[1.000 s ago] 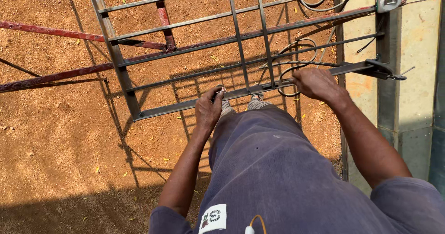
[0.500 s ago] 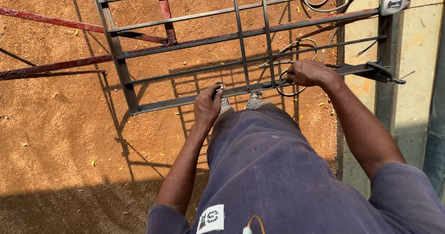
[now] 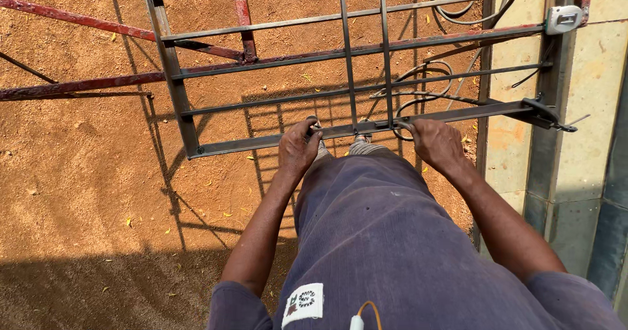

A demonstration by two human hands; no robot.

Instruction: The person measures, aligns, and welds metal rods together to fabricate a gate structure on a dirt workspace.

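Since a second ago the right hand (image 3: 437,143) has slid down to the bottom bar of the metal grille (image 3: 347,130), so both hands now sit on that one bar — the left hand (image 3: 297,148) was there already. Fingers of both are curled tight around it. Two thin upright rods (image 3: 345,49) stand between the hands. Red dirt ground (image 3: 85,173) lies open to the left; a stone pillar (image 3: 589,107) crowds the right edge, where a clamp (image 3: 546,114) pins the grille.

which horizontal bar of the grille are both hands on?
The lowest, nearest bar of the metal grille. The left hand and right hand each wrap it; the thinner bars above are untouched.
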